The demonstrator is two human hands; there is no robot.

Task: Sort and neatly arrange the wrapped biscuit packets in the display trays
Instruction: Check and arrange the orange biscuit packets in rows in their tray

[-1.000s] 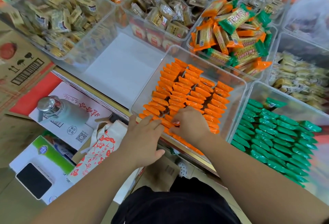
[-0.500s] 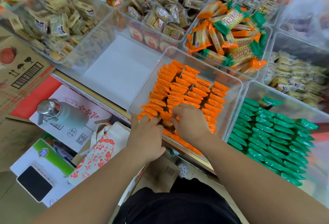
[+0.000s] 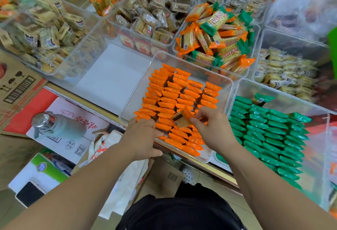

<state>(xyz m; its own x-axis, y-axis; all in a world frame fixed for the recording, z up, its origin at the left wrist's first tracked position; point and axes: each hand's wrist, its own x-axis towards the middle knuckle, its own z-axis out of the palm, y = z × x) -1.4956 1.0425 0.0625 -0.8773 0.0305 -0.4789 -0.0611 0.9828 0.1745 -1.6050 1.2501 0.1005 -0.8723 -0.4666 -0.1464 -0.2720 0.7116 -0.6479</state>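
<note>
Pinching one loose packet [image 3: 179, 120] between thumb and fingertips, the right hand [image 3: 213, 129] holds it lifted and tilted just above the near end of the orange rows [image 3: 171, 98], barcode side up. The left hand [image 3: 144, 138] sits at the near-left corner, fingers bent with their tips on the packets there; whether they pinch one or only press cannot be told. By the look of it, the step in hand is slotting the lifted packet into a gap in the middle rows. The risk lies in how those rows stand: the packets lean on edge against one another inside the clear tray [image 3: 200, 76], so pushing one in at a slant, or too hard, could tip its neighbours and ripple a whole row flat. The glossy wrapper may also slip from a light pinch and land crosswise. If the left hand lifts away, the near-left packets it steadies might slump toward the wall. To the right, green packets [image 3: 269, 131] lie in tidy rows in their own tray, and beyond, a mixed heap [image 3: 218, 36] of orange and green waits unsorted, so much of the job looks undone.
</note>
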